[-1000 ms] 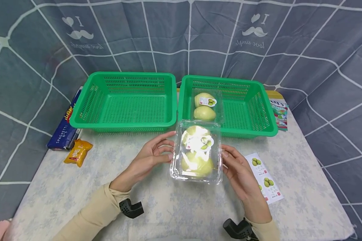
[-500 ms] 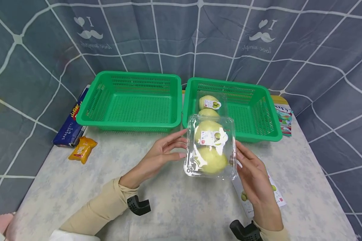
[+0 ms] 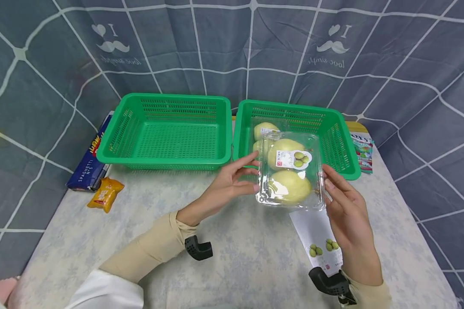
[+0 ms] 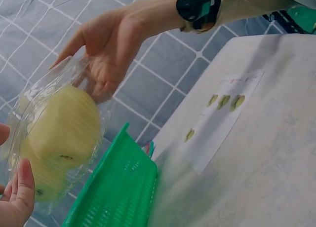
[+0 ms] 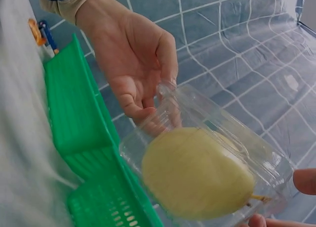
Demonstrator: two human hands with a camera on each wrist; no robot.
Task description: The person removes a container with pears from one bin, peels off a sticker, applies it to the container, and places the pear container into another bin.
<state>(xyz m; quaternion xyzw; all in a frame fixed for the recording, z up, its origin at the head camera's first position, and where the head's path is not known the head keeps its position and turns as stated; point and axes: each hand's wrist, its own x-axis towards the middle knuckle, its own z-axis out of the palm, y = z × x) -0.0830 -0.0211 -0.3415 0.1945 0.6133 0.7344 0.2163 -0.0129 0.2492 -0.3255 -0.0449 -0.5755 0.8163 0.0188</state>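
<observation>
A clear plastic clamshell box holding two pale yellow-green pears (image 3: 290,174) sits right of the frame's centre in the head view, lifted off the bench (image 3: 232,257) and overlapping the front rim of the right green plastic mesh basket (image 3: 338,148). The left hand (image 3: 232,182) grasps the box's left edge with thumb and fingertips, and the right hand (image 3: 346,210) presses its fingers against the box's right edge, so the box is held between both hands. In the wrist views the box (image 4: 54,138) (image 5: 212,163) shows up in the air with fingers at both sides.

Behind it in the same basket lies a second clear box of pears (image 3: 264,131). An identical green mesh basket (image 3: 166,128) stands just left of it. At lower right a white sheet of pear-printed stickers (image 3: 319,238) lies on the bench, under the right hand. At the left edge lie a blue spaghetti packet (image 3: 89,161) and a small orange snack packet (image 3: 105,194); a colourful packet (image 3: 362,150) lies right of the baskets.
</observation>
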